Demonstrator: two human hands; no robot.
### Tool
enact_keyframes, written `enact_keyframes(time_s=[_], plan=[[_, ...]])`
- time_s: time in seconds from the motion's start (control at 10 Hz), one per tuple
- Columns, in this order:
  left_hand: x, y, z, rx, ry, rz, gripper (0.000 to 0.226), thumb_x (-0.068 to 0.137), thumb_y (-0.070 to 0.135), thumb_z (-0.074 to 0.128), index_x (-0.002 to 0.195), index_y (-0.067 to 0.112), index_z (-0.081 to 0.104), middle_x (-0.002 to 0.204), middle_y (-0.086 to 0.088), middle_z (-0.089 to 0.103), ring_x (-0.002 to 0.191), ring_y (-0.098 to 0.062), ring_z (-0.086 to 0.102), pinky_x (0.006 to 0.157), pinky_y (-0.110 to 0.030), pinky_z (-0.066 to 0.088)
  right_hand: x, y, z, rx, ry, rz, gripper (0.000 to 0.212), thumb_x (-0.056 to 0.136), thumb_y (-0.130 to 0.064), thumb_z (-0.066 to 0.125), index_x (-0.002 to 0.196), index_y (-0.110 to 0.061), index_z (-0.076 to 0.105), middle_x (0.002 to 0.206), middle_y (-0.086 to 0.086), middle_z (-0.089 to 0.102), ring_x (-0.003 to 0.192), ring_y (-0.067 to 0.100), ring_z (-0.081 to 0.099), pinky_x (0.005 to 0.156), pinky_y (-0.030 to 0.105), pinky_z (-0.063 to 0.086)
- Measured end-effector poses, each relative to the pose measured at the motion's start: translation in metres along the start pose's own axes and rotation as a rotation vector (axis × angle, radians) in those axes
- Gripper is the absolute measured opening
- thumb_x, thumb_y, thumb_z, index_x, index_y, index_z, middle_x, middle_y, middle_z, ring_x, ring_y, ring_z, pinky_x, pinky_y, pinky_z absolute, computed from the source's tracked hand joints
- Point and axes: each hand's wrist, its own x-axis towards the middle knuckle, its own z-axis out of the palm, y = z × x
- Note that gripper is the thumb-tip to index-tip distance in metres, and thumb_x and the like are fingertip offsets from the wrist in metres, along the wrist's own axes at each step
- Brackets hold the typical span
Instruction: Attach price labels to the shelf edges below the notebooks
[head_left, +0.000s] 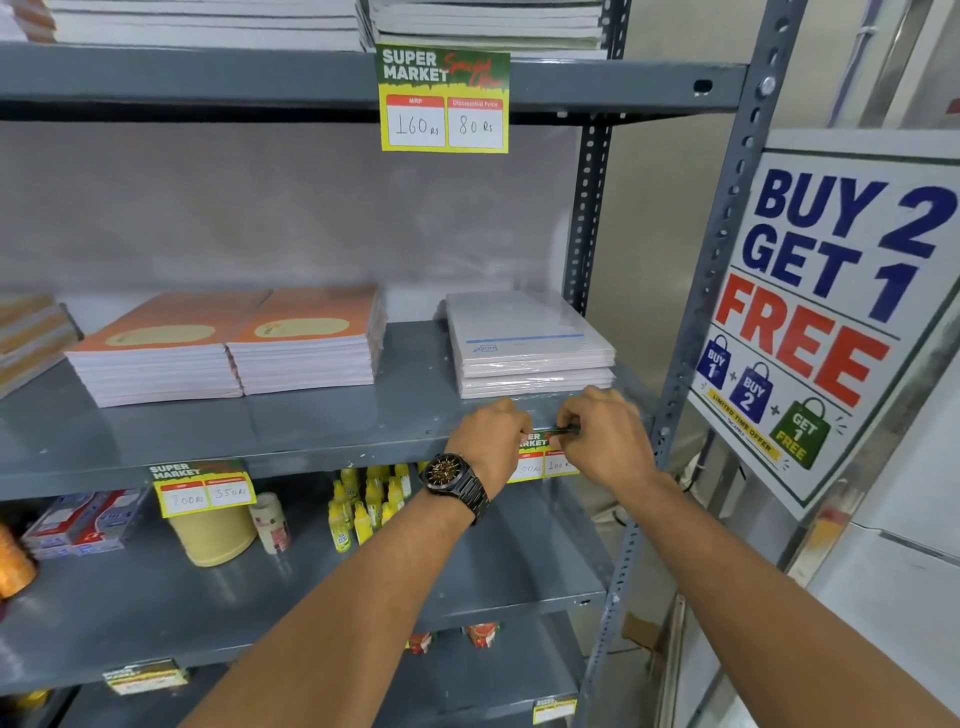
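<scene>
A yellow-and-green price label (540, 457) hangs on the front edge of the middle grey shelf (311, 447), right below a white wrapped notebook stack (524, 343). My left hand (493, 436), with a dark watch on the wrist, pinches the label's top left. My right hand (608, 436) pinches its top right against the shelf edge. The hands hide most of the label. Two orange notebook stacks (234, 348) lie to the left, above another label (202, 486). A third label (444, 101) hangs from the top shelf edge.
A "Buy 2 Get 1 Free" sign (831, 312) leans on the perforated upright (727, 260) at the right. The lower shelf holds yellow glue bottles (363, 499), a tan tape roll (213, 535) and red packs (78, 519). More labels hang on lower shelf edges.
</scene>
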Motion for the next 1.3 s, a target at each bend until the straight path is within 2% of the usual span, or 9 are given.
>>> enact_keyframes(time_s=[0.1,0.2,0.3,0.5,0.7,0.9,1.1,1.2,1.3], plan=[[-0.002,-0.004,-0.005,0.068,0.024,0.016,0.018,0.092,0.018,0.054,0.106,0.021,0.064,0.113,-0.004,0.063,0.105,-0.029,0.053,0.088,-0.042,0.048,-0.001,0.002,0.001,0.003,-0.045,-0.062,0.020,0.070,-0.023,0.073,0.088,-0.024,0.065,0.091,-0.004,0.063,0.093,0.023,0.054,0.079,0.039,0.045],[-0.004,-0.009,-0.009,0.099,0.000,0.020,0.018,0.091,0.021,0.056,0.108,0.022,0.063,0.114,-0.003,0.064,0.107,-0.029,0.054,0.090,-0.041,0.047,-0.003,0.001,0.004,0.009,-0.058,-0.070,0.035,0.065,-0.044,0.078,0.090,-0.024,0.063,0.091,-0.006,0.060,0.091,0.018,0.049,0.079,0.037,0.044],[-0.004,-0.010,-0.011,0.098,-0.023,0.023,0.018,0.090,0.023,0.058,0.108,0.022,0.063,0.112,-0.003,0.065,0.105,-0.029,0.056,0.087,-0.041,0.050,-0.002,-0.001,0.006,-0.025,-0.034,-0.082,0.035,0.066,-0.045,0.080,0.090,-0.024,0.062,0.092,-0.006,0.061,0.092,0.020,0.050,0.080,0.038,0.042],[-0.004,-0.011,-0.012,0.110,0.004,0.019,0.017,0.091,0.026,0.058,0.107,0.025,0.063,0.107,-0.001,0.066,0.101,-0.027,0.059,0.078,-0.039,0.052,0.006,0.006,-0.004,0.063,-0.104,-0.113,0.028,0.068,-0.034,0.082,0.089,-0.024,0.066,0.087,-0.006,0.064,0.087,0.021,0.053,0.075,0.038,0.045],[-0.006,-0.013,-0.007,0.129,0.049,0.016,0.018,0.091,0.027,0.057,0.107,0.026,0.063,0.104,-0.001,0.066,0.100,-0.027,0.059,0.076,-0.037,0.049,0.011,0.003,-0.003,0.077,-0.095,-0.079,0.027,0.063,-0.033,0.086,0.081,-0.028,0.067,0.081,-0.009,0.063,0.083,0.018,0.054,0.068,0.034,0.043],[-0.014,-0.012,0.000,0.120,0.079,0.008,0.022,0.093,0.027,0.050,0.112,0.026,0.061,0.106,0.000,0.066,0.098,-0.027,0.058,0.082,-0.037,0.045,0.007,0.007,0.005,0.037,-0.033,-0.088,0.023,0.065,-0.034,0.082,0.079,-0.025,0.066,0.078,-0.008,0.063,0.083,0.018,0.054,0.070,0.037,0.047],[-0.043,-0.019,-0.011,-0.100,-0.024,-0.026,0.042,0.090,0.036,0.056,0.129,0.024,0.050,0.128,-0.003,0.061,0.116,-0.028,0.055,0.098,-0.040,0.045,-0.010,0.002,0.011,-0.058,0.016,-0.172,0.021,0.077,-0.027,0.076,0.093,-0.017,0.067,0.089,0.002,0.064,0.087,0.029,0.057,0.070,0.038,0.045],[-0.067,-0.038,-0.029,-0.066,0.040,0.018,0.043,0.090,0.032,0.055,0.132,0.023,0.048,0.132,-0.002,0.058,0.121,-0.027,0.052,0.102,-0.041,0.042,-0.023,-0.020,0.009,-0.006,0.010,-0.158,0.023,0.079,-0.024,0.073,0.101,-0.018,0.067,0.098,0.005,0.066,0.094,0.030,0.061,0.077,0.037,0.047],[-0.086,-0.072,-0.058,0.049,0.122,-0.012,0.041,0.090,0.028,0.054,0.130,0.025,0.049,0.132,0.000,0.057,0.122,-0.026,0.050,0.103,-0.039,0.039,-0.045,-0.062,-0.002,0.242,0.130,-0.148,0.021,0.083,-0.023,0.071,0.104,-0.024,0.068,0.105,0.000,0.069,0.098,0.020,0.063,0.084,0.030,0.048]])
